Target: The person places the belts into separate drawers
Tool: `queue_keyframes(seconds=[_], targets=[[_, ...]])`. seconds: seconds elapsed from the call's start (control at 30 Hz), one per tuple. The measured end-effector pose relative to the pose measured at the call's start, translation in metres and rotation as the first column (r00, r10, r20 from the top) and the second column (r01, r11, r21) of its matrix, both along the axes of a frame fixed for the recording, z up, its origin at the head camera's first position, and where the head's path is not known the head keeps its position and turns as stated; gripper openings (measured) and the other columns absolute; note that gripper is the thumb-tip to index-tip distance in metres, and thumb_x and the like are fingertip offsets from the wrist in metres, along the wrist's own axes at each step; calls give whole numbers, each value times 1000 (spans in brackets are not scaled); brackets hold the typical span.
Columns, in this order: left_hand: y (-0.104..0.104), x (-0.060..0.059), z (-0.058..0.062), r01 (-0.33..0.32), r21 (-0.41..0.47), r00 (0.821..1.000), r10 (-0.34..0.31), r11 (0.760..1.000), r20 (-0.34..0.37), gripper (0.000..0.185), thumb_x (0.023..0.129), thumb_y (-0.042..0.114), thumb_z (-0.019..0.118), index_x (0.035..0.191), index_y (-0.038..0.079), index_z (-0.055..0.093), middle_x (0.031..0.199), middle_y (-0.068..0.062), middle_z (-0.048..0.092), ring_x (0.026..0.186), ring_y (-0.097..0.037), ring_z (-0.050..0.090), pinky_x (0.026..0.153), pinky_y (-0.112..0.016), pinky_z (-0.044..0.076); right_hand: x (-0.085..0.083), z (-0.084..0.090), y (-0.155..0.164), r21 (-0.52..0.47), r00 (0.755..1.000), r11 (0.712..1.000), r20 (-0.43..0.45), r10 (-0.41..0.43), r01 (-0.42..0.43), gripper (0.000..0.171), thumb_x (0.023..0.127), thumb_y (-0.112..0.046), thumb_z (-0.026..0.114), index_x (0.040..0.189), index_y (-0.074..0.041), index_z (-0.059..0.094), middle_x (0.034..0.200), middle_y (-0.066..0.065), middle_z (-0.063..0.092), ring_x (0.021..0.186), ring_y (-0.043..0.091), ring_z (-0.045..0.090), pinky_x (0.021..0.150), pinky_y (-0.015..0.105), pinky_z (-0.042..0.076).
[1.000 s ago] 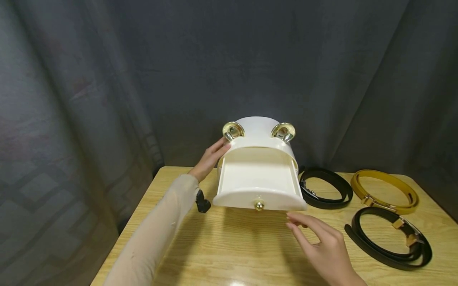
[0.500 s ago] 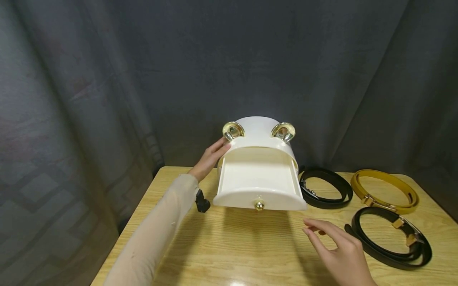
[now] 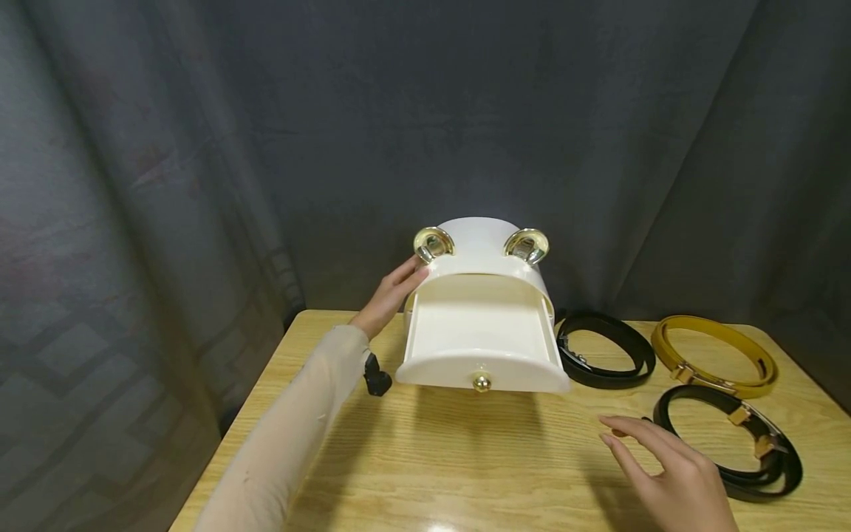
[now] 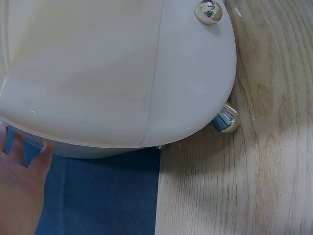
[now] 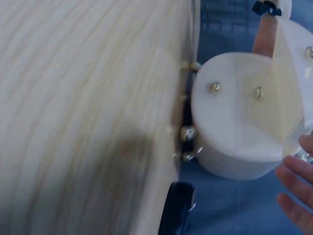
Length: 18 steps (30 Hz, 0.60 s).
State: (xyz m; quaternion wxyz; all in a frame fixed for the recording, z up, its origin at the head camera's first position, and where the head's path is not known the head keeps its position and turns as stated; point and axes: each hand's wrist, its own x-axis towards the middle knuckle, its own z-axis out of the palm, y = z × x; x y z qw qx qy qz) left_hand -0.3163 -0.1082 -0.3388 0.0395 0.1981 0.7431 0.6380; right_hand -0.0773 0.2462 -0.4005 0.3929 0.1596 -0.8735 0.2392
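A glossy white storage box [image 3: 480, 251] with two gold ear-like rings on top stands on the table. Its drawer [image 3: 479, 325] is pulled out, and a gold knob [image 3: 482, 383] sits on the drawer front. Fairly straight fingers of my left hand [image 3: 391, 297] rest against the box's left side below the left ring; the left wrist view shows the hand [image 4: 22, 181] at the box's edge. My right hand [image 3: 678, 473] hovers over the table right of the drawer, thumb and index finger apart, holding nothing. It partly covers a coiled black belt [image 3: 718, 473] with a gold buckle.
Another coiled black belt [image 3: 605, 377] lies just right of the box. Behind and to the right is a coiled mustard-yellow belt [image 3: 764, 377]. The wooden table [image 3: 425, 465] meets a dark grey curtain [image 3: 479, 111] at the back.
My right hand has moved right and slightly toward me, away from the drawer front to beside the nearer black belt. The left hand, box and drawer stay as they were.
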Motion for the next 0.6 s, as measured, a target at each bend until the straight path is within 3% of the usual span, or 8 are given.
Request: queue_keyframes(seconds=[0.1, 0.2, 0.33, 0.43, 0.5, 0.6], targets=[[0, 0, 0, -1, -1, 1000, 1, 1000, -1, 58, 105, 33, 50, 157, 17, 30, 161, -1, 27, 148, -18, 22, 119, -40, 21, 2, -3, 9, 26, 999, 999, 8, -34, 34, 22, 84, -35, 80, 100, -19, 78, 91, 0, 74, 86, -18, 55, 63, 10, 48], [1, 1, 0, -8, 1, 1000, 8, 1000, -3, 58, 105, 32, 50, 157, 15, 31, 161, -2, 27, 147, -19, 23, 119, -39, 22, 4, -5, 18, 36, 998, 998, 25, -56, 55, 29, 73, -19, 88, 101, -19, 78, 92, 2, 74, 89, -22, 51, 63, 9, 48], [1, 1, 0, -13, 1, 1000, 13, 1000, -6, 57, 105, 30, 50, 156, 14, 32, 161, -3, 28, 147, -19, 23, 119, -38, 22, 7, -7, 30, 77, 996, 994, 29, -82, 80, 29, 87, -43, 76, 103, -20, 77, 92, 2, 74, 88, -15, 55, 64, 11, 48], [2, 1, 1, -11, -1, 1000, 11, 1000, -6, 57, 105, 31, 50, 156, 14, 32, 161, -3, 28, 147, -19, 23, 119, -38, 22, 9, -9, 39, 111, 995, 990, 34, -96, 91, 34, 87, -48, 73, 104, -18, 77, 92, 3, 74, 81, 0, 63, 61, 13, 48], [2, 0, 1, -11, -4, 1000, 11, 1000, -4, 57, 105, 31, 50, 156, 15, 32, 161, -2, 28, 147, -19, 23, 119, -38, 22, 9, -12, 46, 121, 995, 989, 37, -92, 87, 33, 87, -45, 74, 104, -17, 77, 92, 4, 74, 79, 3, 64, 61, 12, 48], [0, 0, 1, -15, -7, 1000, 15, 1000, -6, 57, 104, 33, 51, 156, 16, 32, 161, -1, 28, 147, -18, 23, 119, -39, 22, 7, -17, 58, 116, 996, 991, 47, -74, 68, 31, 87, -42, 76, 103, -15, 76, 92, 5, 73, 88, -10, 58, 66, 8, 46]])
